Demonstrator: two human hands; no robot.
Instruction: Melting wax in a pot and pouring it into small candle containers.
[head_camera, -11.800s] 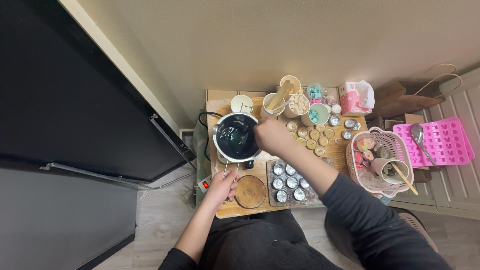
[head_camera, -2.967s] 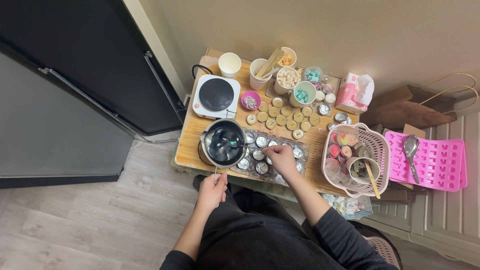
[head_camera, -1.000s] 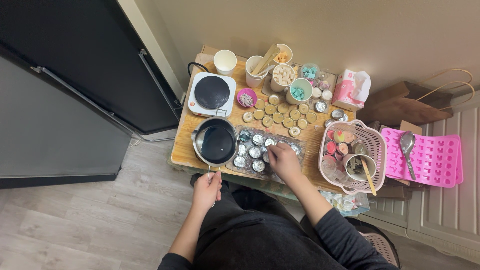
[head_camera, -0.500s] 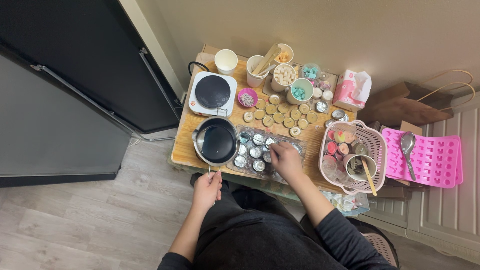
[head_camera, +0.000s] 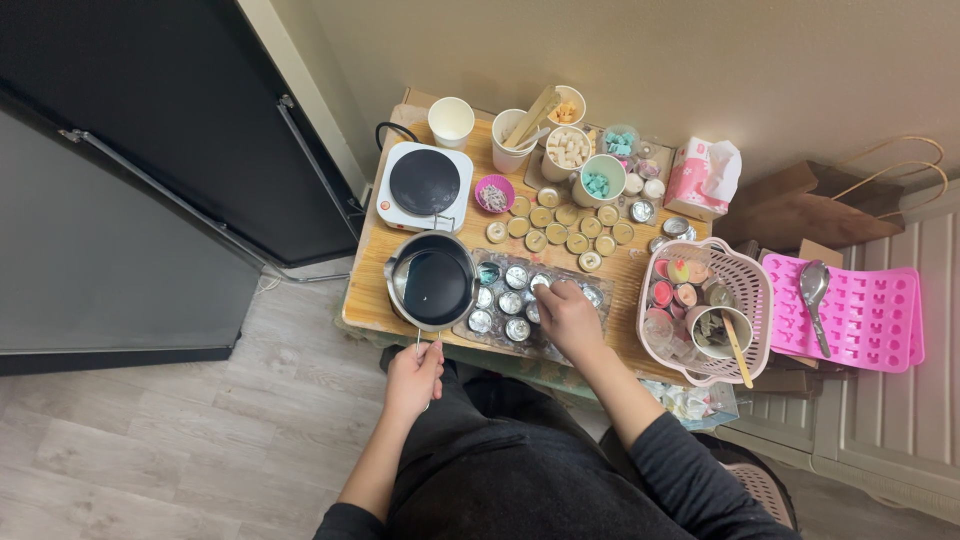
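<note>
I see the left hand (head_camera: 413, 377) closed around the saucepan (head_camera: 432, 283) handle at 6 o'clock. The right hand (head_camera: 570, 318), curled, seems to pinch something over the small tins (head_camera: 505, 300); what, I cannot tell. I judge the pan heavy, rigid and sloshing: grip the handle.

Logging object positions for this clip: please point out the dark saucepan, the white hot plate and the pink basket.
dark saucepan (head_camera: 432, 285), head view, on the dark liquid inside it.
white hot plate (head_camera: 425, 183), head view, on its round black heating disc.
pink basket (head_camera: 752, 272), head view, on its far right rim.
</note>
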